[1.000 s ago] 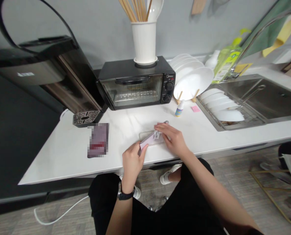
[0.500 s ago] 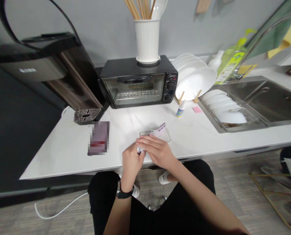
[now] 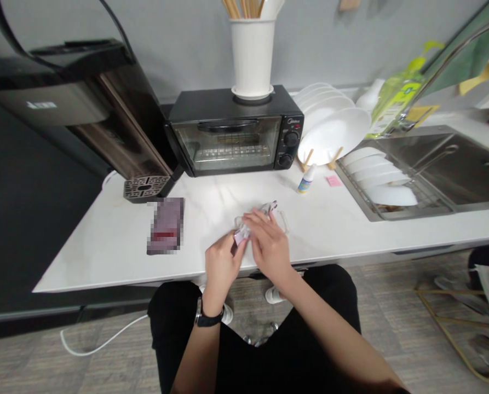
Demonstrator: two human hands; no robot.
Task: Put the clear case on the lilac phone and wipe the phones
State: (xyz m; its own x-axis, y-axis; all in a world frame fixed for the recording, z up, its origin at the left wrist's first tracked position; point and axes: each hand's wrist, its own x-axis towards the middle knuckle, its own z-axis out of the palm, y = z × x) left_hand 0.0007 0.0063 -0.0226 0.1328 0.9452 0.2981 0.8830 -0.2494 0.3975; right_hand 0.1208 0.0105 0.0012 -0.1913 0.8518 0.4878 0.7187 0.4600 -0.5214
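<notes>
A small pinkish-lilac phone (image 3: 239, 236) lies low over the white counter, mostly covered by my hands. My left hand (image 3: 222, 261) grips its near left end between thumb and fingers. Across its upper face lies my right hand (image 3: 270, 246), fingers together, pressing a crumpled whitish cloth or tissue (image 3: 244, 232) on it. A clear case (image 3: 284, 220) shows just beyond my right hand, on the counter. To the left lies a dark purple item (image 3: 167, 225), blurred by pixels. A small white bottle with a blue label (image 3: 306, 180) stands behind, to the right.
Along the back of the counter (image 3: 203, 194) are a water dispenser (image 3: 145, 187), a black toaster oven (image 3: 231, 143) with a white utensil pot (image 3: 252, 57), and white plates (image 3: 330, 137) in a rack. A pink note (image 3: 333, 180) lies near the sink (image 3: 453, 169).
My right hand has slid up and right along the phone with the cloth, uncovering its near left end. My left hand keeps its grip. The view has shifted slightly.
</notes>
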